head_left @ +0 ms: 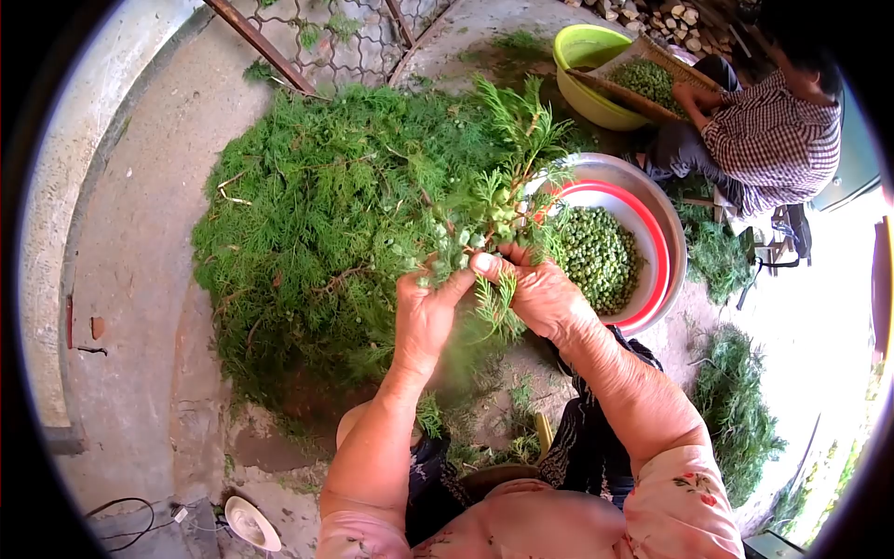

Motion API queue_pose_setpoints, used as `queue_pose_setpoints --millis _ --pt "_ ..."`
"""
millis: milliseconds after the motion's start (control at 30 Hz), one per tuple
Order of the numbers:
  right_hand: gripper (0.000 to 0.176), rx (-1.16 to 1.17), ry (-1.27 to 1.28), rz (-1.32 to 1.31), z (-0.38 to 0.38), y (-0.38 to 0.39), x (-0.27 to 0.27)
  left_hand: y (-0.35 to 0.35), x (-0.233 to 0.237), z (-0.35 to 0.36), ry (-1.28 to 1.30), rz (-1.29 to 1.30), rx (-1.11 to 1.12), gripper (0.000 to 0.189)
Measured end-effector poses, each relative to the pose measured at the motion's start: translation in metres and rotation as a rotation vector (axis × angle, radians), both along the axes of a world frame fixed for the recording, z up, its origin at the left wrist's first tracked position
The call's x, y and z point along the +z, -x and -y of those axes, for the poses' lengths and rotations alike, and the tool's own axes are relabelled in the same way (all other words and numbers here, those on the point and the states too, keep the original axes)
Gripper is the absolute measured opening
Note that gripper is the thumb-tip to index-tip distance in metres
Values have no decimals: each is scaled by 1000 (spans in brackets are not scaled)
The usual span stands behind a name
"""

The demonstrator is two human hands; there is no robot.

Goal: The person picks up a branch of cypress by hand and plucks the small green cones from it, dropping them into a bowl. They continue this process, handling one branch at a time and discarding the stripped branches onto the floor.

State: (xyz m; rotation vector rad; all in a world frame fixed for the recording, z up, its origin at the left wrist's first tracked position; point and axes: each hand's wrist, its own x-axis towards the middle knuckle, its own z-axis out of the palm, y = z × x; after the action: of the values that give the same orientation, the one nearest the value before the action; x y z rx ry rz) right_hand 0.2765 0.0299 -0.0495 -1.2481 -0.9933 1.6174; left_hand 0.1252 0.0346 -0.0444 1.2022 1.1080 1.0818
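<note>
My right hand is closed around the stem of a leafy evergreen sprig, whose flat green fronds reach up and to the right. Close beside it, my left hand pinches at the sprig's base, where pale green seed cones cluster. The fingertips of both hands nearly meet. To the right of my right hand stands a white bowl with a red rim, set inside a wider metal basin. Many small green cones fill much of the bowl. A large heap of cut evergreen branches lies beyond my left hand.
A co-worker sits at upper right, hands at a woven tray of green cones over a lime-green tub. More branches lie at right. A white dish-like object and black cable are at lower left.
</note>
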Motion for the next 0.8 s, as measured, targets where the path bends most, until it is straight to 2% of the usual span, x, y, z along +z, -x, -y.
queue_pose_setpoints --millis 67,133,200,233,333,400,500,600,733,800 --pt "34 -38 2 -80 -2 0 -1 -1 7 1 41 52 -44 27" --pt "31 1 -67 -52 -3 -1 -3 0 18 2 94 143 -109 29" --pt "27 38 -97 10 0 -1 4 1 8 2 87 208 -95 31" --pt "31 98 -118 22 2 -2 15 -1 2 0 128 349 -71 31" --pt "22 18 -514 47 -1 1 -11 -2 2 -2 177 566 -97 31" --pt "14 -54 203 -468 3 -3 14 -1 10 0 127 526 -147 30" --pt "16 -46 98 -323 6 1 31 -4 25 0 190 454 -114 25" --pt "18 -163 153 -286 7 6 17 -11 8 -1 28 225 44 20" --pt "20 -169 131 -312 10 8 25 -16 19 5 36 313 37 15" --pt "20 -151 110 -334 11 10 28 -22 19 6 14 336 109 13"
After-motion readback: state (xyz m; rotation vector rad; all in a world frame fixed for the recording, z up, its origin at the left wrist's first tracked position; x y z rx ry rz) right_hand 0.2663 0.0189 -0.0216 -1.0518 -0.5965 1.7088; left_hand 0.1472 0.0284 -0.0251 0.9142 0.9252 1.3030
